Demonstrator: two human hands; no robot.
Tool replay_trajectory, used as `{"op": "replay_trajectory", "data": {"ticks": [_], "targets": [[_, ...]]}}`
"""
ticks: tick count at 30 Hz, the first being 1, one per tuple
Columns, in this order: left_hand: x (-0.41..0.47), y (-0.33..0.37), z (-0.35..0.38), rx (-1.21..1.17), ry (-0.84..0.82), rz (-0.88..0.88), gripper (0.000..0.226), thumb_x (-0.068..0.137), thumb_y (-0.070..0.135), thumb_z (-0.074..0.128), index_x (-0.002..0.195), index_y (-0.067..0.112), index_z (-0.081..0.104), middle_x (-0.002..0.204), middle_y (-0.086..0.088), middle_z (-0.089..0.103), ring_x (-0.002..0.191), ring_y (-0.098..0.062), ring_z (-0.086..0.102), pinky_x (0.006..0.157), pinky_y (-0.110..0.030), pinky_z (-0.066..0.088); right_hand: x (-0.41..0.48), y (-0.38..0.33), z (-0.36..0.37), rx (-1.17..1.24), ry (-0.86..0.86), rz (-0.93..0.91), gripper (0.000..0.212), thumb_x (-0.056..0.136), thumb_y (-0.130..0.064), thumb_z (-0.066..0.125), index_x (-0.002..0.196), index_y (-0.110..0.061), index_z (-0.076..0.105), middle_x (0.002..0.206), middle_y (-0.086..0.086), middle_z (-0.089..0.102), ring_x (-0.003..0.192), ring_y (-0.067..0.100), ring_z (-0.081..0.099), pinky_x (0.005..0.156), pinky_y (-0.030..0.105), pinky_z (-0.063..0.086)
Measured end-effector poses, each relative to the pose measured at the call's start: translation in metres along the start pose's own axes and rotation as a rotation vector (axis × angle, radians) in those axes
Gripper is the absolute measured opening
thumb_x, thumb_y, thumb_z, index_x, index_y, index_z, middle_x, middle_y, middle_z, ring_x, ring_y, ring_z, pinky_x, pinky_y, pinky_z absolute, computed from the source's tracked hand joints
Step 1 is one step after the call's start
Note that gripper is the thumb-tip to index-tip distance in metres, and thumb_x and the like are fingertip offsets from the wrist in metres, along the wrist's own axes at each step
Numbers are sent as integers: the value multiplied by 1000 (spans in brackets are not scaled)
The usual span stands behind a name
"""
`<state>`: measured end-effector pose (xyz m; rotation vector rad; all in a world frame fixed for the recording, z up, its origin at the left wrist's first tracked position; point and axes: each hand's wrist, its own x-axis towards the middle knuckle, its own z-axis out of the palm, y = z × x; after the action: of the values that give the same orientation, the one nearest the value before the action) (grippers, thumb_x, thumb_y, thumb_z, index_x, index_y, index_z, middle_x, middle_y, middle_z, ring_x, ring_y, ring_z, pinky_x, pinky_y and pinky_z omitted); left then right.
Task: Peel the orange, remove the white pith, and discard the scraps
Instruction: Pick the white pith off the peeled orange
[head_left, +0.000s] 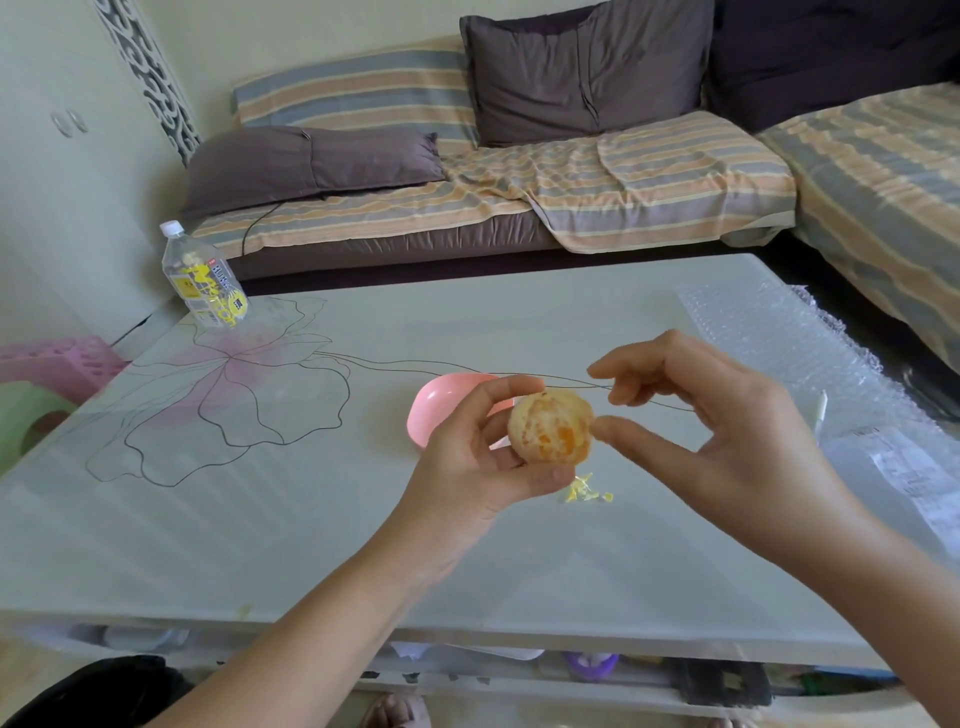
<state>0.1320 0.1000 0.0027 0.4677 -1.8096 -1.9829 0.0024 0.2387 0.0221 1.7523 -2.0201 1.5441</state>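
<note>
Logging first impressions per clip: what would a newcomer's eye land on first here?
The peeled orange, largely coated in white pith, is gripped by the left hand above the table, the right hand touching its side. A pink bowl sits behind it, and yellowish scraps lie on the table beneath.

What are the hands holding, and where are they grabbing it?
The left hand grips the round, mostly peeled orange, index finger on top, thumb underneath. The right hand only touches its side with the thumb.
</note>
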Motion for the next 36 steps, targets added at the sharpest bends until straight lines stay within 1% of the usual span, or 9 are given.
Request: {"op": "replay_trajectory", "data": {"ticks": [5, 9, 13, 16, 20, 22, 30, 32, 36], "targets": [[-1, -1, -1, 61, 51, 42, 60, 62, -13, 78, 113, 9, 55, 104, 1, 69, 85, -14, 70, 71, -22, 53, -3, 1, 6, -149, 7, -87, 31, 76, -42, 69, 96, -19, 72, 87, -11, 64, 79, -3, 57, 70, 5, 42], [-1, -2, 2, 73, 85, 52, 58, 58, -8, 79, 106, 12, 56, 99, 6, 69, 77, -11, 69, 68, -22, 53, -6, 3, 13, -241, 40, -129, 21, 81, -32, 66, 92, -17, 76, 86, -6, 68, 74, 3, 60, 64, 7, 43], [-2, -2, 3, 132, 126, 35, 57, 58, -8, 83, 103, 17, 57, 102, -1, 67, 72, -13, 69, 68, -22, 54, -6, 3, 14, -277, 77, -151, 12, 79, -18, 69, 87, -16, 77, 81, -6, 70, 68, 6, 60, 58, 9, 44], [-3, -4, 2, 167, 141, 29, 62, 50, 4, 90, 102, 20, 60, 107, -7, 67, 73, -15, 69, 69, -24, 54, -6, 2, 16, -368, 101, -216, 10, 80, -14, 68, 84, -12, 77, 76, -2, 70, 60, 12, 62, 50, 26, 49], [-2, -6, 1, 196, 161, 7, 67, 42, 30, 89, 103, 24, 61, 105, -6, 69, 73, -16, 70, 76, -31, 57, -5, 2, 21, -500, 128, -264, 10, 83, -13, 65, 77, -9, 73, 68, 3, 66, 53, 23, 61, 42, 31, 48], [-1, -7, 0, 209, 161, -3, 68, 41, 35, 87, 104, 25, 61, 103, -4, 70, 73, -16, 69, 80, -36, 57, -4, 4, 23, -537, 132, -255, 13, 83, -12, 64, 72, -10, 70, 64, 4, 63, 49, 24, 57, 40, 32, 46], [-3, -3, -2, 232, 104, 10, 56, 53, 15, 85, 101, 24, 59, 109, -6, 66, 74, -15, 70, 79, -34, 55, -2, 2, 26, -394, 161, -120, 5, 70, -9, 68, 67, -13, 67, 62, -3, 62, 52, 13, 56, 46, 28, 47], [-3, -3, -4, 225, 84, 21, 57, 54, 10, 86, 102, 24, 58, 113, -8, 64, 74, -15, 70, 77, -32, 55, -2, 2, 26, -361, 144, -77, 4, 69, -11, 67, 67, -14, 67, 63, -5, 61, 56, 9, 53, 51, 22, 44], [-4, -2, -8, 222, 41, 44, 58, 54, 9, 84, 104, 22, 58, 116, 1, 63, 80, -15, 70, 79, -35, 56, -2, -1, 27, -273, 120, 23, 3, 68, -14, 65, 66, -15, 67, 62, -10, 59, 68, 9, 53, 59, 16, 43]]}}
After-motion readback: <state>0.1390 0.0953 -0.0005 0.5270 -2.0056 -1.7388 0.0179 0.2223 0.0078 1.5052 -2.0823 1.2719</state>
